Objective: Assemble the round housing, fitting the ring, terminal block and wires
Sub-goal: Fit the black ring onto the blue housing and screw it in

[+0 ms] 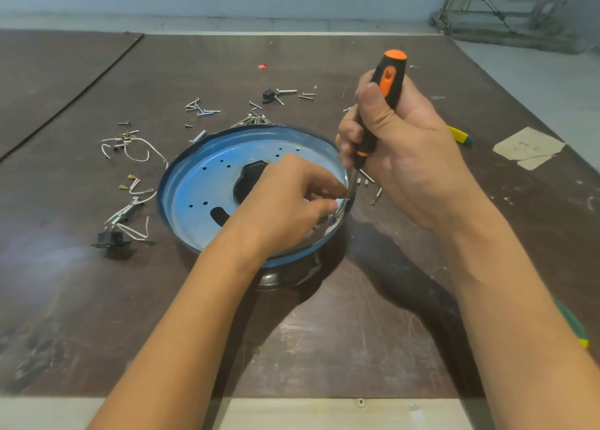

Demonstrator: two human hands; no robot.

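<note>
the right hand is wrapped tight round the screwdriver, which has a black and orange handle. the tool stands nearly upright. its thin tip comes down onto the right rim of the housing. the left hand reaches over the housing to that same spot. its thumb and first finger are pinched on a small shiny bit right by the tip. it is too small to tell if it is a screw.

the housing sits in the middle of the table. it is a round blue dish with a dark edge, a big odd-shaped hole in the middle, a slot and many little holes. it looks thin and hard, and it sits on something dark and round under it.

i think the job is still early. one fixing at the rim is being done now. the wires, white with small metal ends, lie loose on the table just left of the housing. a black block lies loose at the front left, so it is not in yet. another small black part lies behind the housing. lots of screws are spread behind it too, and a few lie just right of it. i cannot tell if the ring is on. a shiny strip shows along the near right rim, but that may only be light.

far to the right of the housing lie a torn paper and a yellow and green tool.
</note>
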